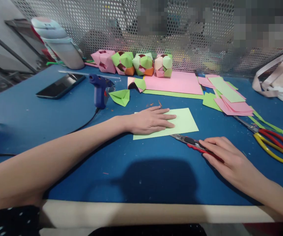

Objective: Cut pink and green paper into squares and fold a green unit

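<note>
My left hand (150,122) lay flat and unclenched on the pale green paper (185,120), fingers spread, pinning it to the blue table (87,170) rather than gripping it. My right hand (232,160) was closed around the red and black cutter (193,143), its blade (175,136) at the paper's near edge; I could not tell whether it touched. The paper lay in front of me, between the glue gun (100,95) and the scissors (254,130), with a folded green piece (120,97) just beyond.

I judged the paper light and fairly crisp, easy to crease or tear and apt to skid if pressed too lightly. A broad, flat palm suited it, fingertips well clear of the blade; for lifting, a gentle pinch at the bare right corner. The cutter seemed stiff and light, best held by its body.
</note>
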`<state>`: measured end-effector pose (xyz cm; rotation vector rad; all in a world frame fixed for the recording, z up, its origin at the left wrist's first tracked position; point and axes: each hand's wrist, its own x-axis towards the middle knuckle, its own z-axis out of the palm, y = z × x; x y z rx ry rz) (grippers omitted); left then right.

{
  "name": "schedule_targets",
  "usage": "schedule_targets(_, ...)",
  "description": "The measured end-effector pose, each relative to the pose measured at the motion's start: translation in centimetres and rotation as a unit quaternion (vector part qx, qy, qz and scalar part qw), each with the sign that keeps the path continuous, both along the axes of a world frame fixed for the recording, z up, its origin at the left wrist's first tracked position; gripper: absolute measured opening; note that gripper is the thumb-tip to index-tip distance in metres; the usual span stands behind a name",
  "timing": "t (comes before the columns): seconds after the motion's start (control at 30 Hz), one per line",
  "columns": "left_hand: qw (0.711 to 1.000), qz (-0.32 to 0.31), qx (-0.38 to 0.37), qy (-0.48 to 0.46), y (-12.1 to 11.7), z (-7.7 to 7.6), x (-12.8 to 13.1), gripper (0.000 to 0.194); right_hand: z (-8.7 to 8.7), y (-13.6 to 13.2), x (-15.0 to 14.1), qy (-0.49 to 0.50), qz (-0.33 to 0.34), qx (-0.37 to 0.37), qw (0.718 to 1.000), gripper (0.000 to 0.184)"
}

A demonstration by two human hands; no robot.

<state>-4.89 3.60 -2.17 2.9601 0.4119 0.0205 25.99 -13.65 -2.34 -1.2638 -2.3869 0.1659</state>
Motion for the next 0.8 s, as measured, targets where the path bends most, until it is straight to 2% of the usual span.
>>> schedule_targets(0.8, 1.0, 0.007, -0.012, 0.001, 0.1, -0.3, 0.1, 0.044, 0.4, -0.3, -1.6, -0.013, 0.023, 0.039, 0.999, 0.043)
